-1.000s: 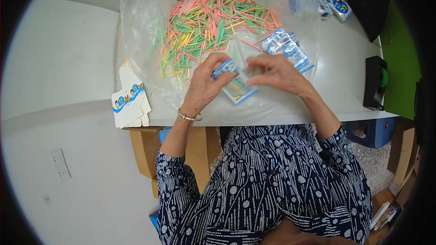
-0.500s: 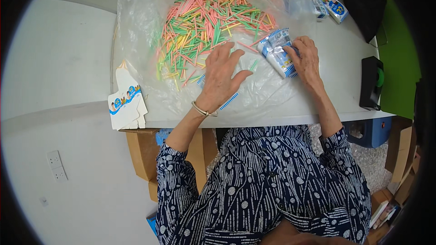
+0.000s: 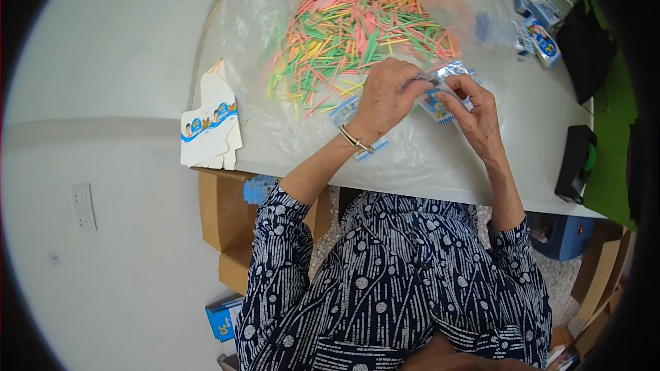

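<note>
A small blue-and-white plastic packet with striped ends is between my hands, over the near right of a clear plastic sheet. My left hand is closed on the packet's left edge, thumb toward the right. My right hand pinches its other side between thumb and fingers. Just beyond lies a heap of thin pink, green and yellow sticks on the clear plastic sheet. Another flat packet lies partly hidden under my left hand and wrist. Whether the held packet contains anything, I cannot tell.
Flattened white cartons lie at the table's left edge. Small blue-and-white boxes, a black bag and a black tape dispenser are along the right side. Cardboard boxes stand below the table edge.
My left hand has moved right, from above the sheet to the packet at my right hand, and has closed on it. The whole view has shifted slightly.
</note>
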The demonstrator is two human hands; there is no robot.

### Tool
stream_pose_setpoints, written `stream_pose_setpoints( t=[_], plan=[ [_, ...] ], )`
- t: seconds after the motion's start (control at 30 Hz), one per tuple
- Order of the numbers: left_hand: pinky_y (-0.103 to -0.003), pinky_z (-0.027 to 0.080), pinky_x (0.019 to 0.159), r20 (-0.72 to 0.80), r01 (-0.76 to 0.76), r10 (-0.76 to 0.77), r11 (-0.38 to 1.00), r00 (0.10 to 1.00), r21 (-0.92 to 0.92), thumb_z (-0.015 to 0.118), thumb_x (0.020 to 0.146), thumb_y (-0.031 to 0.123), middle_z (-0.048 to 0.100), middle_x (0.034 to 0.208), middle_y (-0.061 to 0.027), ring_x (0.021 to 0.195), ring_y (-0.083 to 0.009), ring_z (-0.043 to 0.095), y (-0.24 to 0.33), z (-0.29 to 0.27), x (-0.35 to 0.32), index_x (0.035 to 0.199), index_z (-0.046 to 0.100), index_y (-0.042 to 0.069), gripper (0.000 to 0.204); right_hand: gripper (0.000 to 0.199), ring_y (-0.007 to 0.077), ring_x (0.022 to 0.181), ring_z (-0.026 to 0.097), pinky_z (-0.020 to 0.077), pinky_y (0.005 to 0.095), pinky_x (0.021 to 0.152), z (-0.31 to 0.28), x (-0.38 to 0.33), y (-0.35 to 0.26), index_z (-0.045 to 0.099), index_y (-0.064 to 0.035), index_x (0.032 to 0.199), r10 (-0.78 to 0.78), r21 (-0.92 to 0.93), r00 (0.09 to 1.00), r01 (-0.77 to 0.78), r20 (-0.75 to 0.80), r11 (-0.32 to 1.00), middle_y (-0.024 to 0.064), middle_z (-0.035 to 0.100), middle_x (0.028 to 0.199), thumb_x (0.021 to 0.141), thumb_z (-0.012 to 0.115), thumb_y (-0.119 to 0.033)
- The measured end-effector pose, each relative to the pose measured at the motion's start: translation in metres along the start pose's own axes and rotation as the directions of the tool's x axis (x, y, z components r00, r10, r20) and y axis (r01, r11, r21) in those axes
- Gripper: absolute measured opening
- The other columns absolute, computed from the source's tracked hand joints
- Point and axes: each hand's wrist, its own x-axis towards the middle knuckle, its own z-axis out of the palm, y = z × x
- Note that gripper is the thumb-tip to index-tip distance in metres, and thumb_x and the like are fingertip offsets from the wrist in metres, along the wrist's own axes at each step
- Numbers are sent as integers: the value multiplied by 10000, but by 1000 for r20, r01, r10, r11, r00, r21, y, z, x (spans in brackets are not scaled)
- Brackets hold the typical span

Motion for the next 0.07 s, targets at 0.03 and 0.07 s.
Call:
stream_pose_setpoints(
  t=[0.03,0.07],
  plan=[
    [-385,437,718,-11,-14,15,999,1000,46,708,767,147,627,760,-123,767,-280,571,-3,-4,-5,827,665,26,142,168,128,715,559,458,281,671,3,1,-1,619,13,953,6,-16,1000,-6,10,1000,73,629,784,835,661,-100],
    [-334,456,697,-17,-28,30,996,999,87,705,792,148,646,799,-115,769,-246,585,-6,-8,-10,911,690,32,167,175,95,733,519,420,234,679,5,2,-1,641,-4,985,19,-45,998,-16,62,999,17,607,780,845,658,-108]
  ],
)
